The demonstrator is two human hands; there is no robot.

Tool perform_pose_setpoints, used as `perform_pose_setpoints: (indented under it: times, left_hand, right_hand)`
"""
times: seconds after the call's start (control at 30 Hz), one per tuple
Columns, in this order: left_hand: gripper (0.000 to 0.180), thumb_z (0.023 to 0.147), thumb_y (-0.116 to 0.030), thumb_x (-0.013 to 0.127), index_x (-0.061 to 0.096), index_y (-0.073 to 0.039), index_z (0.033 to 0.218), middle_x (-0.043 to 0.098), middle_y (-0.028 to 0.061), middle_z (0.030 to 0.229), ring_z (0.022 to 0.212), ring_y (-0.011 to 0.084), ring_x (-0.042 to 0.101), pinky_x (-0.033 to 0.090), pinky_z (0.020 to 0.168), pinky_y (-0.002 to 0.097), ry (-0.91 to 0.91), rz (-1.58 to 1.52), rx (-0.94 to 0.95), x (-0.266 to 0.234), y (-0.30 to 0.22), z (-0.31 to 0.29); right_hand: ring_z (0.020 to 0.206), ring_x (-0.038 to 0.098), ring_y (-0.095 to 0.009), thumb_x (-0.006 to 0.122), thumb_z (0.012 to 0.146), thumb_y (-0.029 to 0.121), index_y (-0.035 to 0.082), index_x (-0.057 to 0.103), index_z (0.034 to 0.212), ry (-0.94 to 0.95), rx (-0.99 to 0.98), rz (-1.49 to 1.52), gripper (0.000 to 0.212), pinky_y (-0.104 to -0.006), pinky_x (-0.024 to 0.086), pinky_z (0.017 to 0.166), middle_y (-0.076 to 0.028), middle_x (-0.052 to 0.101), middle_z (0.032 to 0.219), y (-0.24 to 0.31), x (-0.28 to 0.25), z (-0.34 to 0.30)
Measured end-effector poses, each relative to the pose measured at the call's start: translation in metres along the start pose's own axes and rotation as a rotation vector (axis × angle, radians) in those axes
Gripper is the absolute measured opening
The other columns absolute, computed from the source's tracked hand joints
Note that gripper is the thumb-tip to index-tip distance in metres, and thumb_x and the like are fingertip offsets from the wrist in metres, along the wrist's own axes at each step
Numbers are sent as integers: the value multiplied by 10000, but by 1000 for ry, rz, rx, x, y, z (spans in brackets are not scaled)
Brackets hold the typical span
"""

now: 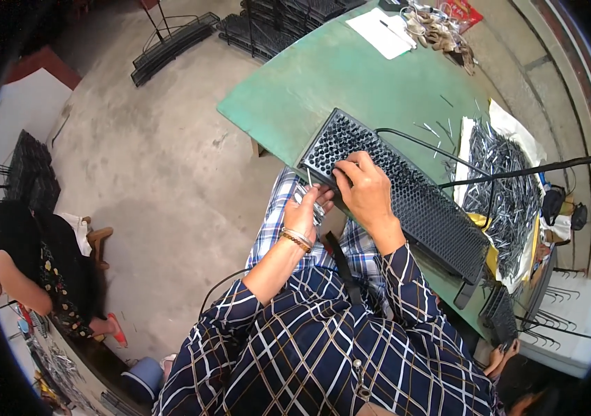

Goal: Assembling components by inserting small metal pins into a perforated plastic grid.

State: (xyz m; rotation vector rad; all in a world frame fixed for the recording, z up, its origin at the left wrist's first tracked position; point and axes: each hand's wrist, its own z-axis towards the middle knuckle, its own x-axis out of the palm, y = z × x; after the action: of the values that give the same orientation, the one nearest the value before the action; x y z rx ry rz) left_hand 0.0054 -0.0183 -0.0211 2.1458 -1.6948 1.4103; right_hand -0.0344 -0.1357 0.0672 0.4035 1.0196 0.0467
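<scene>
A long black rack (441, 232) full of small round holes lies slantwise along the green table's near edge. My left hand (301, 213) is closed around a bunch of thin silvery metal rods (318, 211), just off the rack's near side, with one rod standing up from it. Over the rack's left part is my right hand (367, 191), fingertips pinched together down at the holes. Whatever they grip is hidden behind the fingers. Holes at the far left end look different from those further right, possibly filled; I cannot tell.
A heap of metal rods (503, 180) lies on white and yellow sacking to the right, with loose rods nearby. A black bar (552, 168) crosses above it. Paper (382, 33) and gloves (437, 31) lie at the table's far end. Co-workers sit at left (29, 277) and lower right.
</scene>
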Motion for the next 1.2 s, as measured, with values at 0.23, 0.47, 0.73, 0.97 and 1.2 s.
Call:
perform_pose_setpoints:
  times: [0.23,0.47,0.73,0.97,1.2]
  left_hand:
    - [178,922,-127,573,569,-6,1053,660,136,998,866,229,661,551,709,343,-42,27,39,0,1,4]
    - [164,923,-134,577,568,-18,1038,662,117,971,830,210,661,554,683,328,-33,48,65,-1,0,5]
    - [144,915,-135,594,585,-12,989,660,121,983,841,215,667,562,681,334,-27,73,37,3,-5,1]
    - [186,927,-122,555,585,23,1039,672,143,946,781,200,663,557,655,306,-8,151,-2,-4,-8,-12]
    - [212,928,-174,571,605,-3,1049,657,84,850,704,138,625,509,612,253,65,302,-15,-7,-12,-32]
  right_hand:
    - [659,609,-263,717,746,106,51,660,766,24,-4,-107,81,-365,486,602,-58,578,810,6,3,3]
    - [696,612,-272,691,773,95,48,654,808,71,26,-13,70,-381,492,613,-75,573,832,3,6,2]
    - [586,512,-191,668,791,97,10,635,827,44,160,231,99,-311,426,540,-78,571,830,-4,-4,18]
    - [612,551,-205,685,779,73,14,636,828,38,83,178,91,-320,443,545,-90,574,836,1,-5,12]
    - [635,582,-187,698,795,74,23,673,941,36,82,221,156,-300,463,544,-74,610,872,-1,-4,4]
